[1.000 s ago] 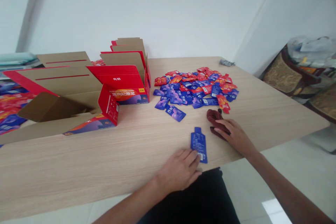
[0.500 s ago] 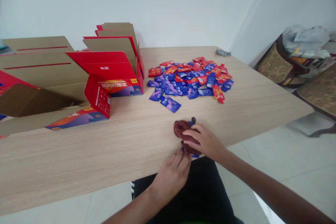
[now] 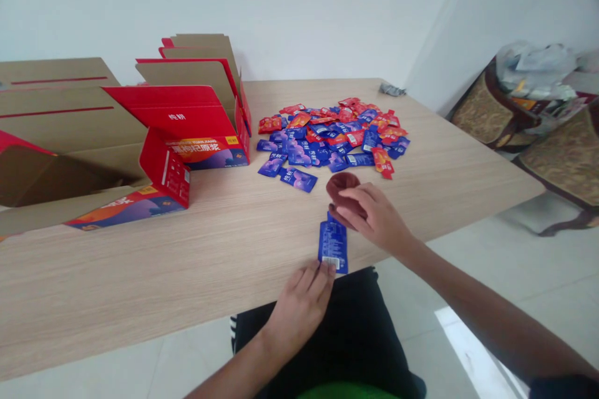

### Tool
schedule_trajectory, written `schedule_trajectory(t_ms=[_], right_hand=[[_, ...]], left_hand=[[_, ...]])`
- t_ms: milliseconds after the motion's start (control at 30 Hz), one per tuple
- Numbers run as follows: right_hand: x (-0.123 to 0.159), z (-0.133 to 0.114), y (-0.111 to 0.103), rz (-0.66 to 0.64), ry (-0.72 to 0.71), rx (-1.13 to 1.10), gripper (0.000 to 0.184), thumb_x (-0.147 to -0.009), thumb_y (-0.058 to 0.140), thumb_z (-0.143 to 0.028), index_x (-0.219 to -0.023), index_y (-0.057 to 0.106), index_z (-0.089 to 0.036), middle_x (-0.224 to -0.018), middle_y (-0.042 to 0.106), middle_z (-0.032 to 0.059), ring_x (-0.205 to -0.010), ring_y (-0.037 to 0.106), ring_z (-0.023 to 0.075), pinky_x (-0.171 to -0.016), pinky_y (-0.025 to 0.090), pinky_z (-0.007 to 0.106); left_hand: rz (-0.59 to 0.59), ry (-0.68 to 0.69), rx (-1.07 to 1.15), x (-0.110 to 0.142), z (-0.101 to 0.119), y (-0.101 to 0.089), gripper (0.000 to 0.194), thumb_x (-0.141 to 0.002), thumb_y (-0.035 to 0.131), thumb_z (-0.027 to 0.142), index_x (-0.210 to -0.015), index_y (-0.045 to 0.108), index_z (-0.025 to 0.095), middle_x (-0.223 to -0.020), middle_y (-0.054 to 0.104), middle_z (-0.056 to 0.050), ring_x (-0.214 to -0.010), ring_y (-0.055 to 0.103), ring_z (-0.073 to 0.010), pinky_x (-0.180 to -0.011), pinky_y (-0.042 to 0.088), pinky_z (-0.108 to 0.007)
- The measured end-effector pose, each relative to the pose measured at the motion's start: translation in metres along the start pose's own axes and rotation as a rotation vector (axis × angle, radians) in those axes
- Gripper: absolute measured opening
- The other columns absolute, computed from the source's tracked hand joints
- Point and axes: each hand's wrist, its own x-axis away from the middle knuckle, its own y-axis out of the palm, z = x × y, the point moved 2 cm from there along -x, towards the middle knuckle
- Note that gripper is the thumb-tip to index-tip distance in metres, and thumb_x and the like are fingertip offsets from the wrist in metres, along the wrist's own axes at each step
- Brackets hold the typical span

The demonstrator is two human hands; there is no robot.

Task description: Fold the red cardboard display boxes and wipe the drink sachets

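A blue sachet (image 3: 332, 245) lies flat near the front edge of the wooden table (image 3: 140, 274). My left hand (image 3: 301, 303) rests at that edge with its fingertips on the sachet's near end, fingers stretched out. My right hand (image 3: 374, 215) is closed on a dark red cloth (image 3: 342, 187) and presses it on the table at the sachet's far end. Behind them lies a heap of several blue and red sachets (image 3: 334, 134).
Open red and brown cardboard boxes (image 3: 187, 118) stand at the left and back left of the table. A small grey object (image 3: 392, 90) lies at the far right corner. Patterned chairs (image 3: 496, 112) with clutter stand to the right on the tiled floor.
My right hand slid the cloth over the blue sachet towards me, then pushed it back past the sachet's far end. My left hand stayed on the sachet's near end.
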Motion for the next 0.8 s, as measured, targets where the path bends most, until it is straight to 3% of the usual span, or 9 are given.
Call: schedule_trajectory(t_ms=[133,233,367,567,700,800], right_hand=[[0.036,-0.026,0.028,-0.274,-0.196,-0.013,0.028,-0.101,0.061,-0.04,-0.126,0.065,-0.029,-0.113,0.062,0.008,-0.101,0.06,0.0238,-0.091,0.054,0.04],[0.038,-0.016,0.048,-0.254,-0.189,0.023,0.029,-0.1,0.063,-0.04,-0.126,0.067,-0.028,-0.112,0.061,0.0086,-0.104,0.059,0.0247,-0.094,0.053,0.042],[0.011,0.014,0.058,-0.193,-0.17,0.103,0.032,-0.101,0.06,-0.041,-0.129,0.067,-0.027,-0.112,0.061,0.0092,-0.107,0.058,0.0253,-0.097,0.052,0.043],[-0.034,0.042,0.042,-0.129,-0.105,0.239,0.031,-0.102,0.057,-0.038,-0.128,0.067,-0.025,-0.113,0.062,0.0123,-0.107,0.057,0.029,-0.096,0.051,0.046],[-0.023,0.016,0.016,0.041,0.021,0.066,0.037,-0.104,0.053,-0.041,-0.136,0.06,-0.025,-0.121,0.061,0.0124,-0.116,0.057,0.0294,-0.102,0.05,0.047],[0.008,-0.014,0.02,-0.122,-0.086,-0.04,0.034,-0.102,0.057,-0.041,-0.133,0.062,-0.029,-0.117,0.062,0.0091,-0.111,0.06,0.0257,-0.098,0.052,0.042]], left_hand=[[-0.005,-0.014,0.041,-0.001,0.001,0.0,0.037,-0.105,0.048,0.017,-0.139,0.062,0.013,-0.125,0.069,-0.01,-0.119,0.063,-0.0259,-0.102,0.049,-0.038],[0.019,-0.02,0.048,-0.002,0.0,-0.002,0.038,-0.105,0.046,0.016,-0.14,0.062,0.013,-0.129,0.068,-0.01,-0.12,0.062,-0.0258,-0.101,0.049,-0.037],[0.029,-0.022,0.04,-0.002,-0.001,-0.005,0.043,-0.106,0.042,0.013,-0.145,0.058,0.012,-0.139,0.065,-0.009,-0.123,0.06,-0.025,-0.104,0.047,-0.037],[0.028,-0.027,0.039,-0.001,-0.001,-0.003,0.042,-0.106,0.044,0.016,-0.146,0.057,0.013,-0.139,0.066,-0.009,-0.125,0.059,-0.0248,-0.107,0.045,-0.037],[0.024,-0.032,0.042,0.0,-0.001,-0.002,0.042,-0.106,0.045,0.016,-0.147,0.056,0.013,-0.141,0.064,-0.011,-0.127,0.058,-0.0257,-0.107,0.045,-0.038],[0.002,-0.041,0.063,-0.001,-0.001,-0.002,0.041,-0.105,0.047,0.016,-0.145,0.057,0.014,-0.133,0.067,-0.011,-0.123,0.06,-0.0253,-0.103,0.048,-0.038]])
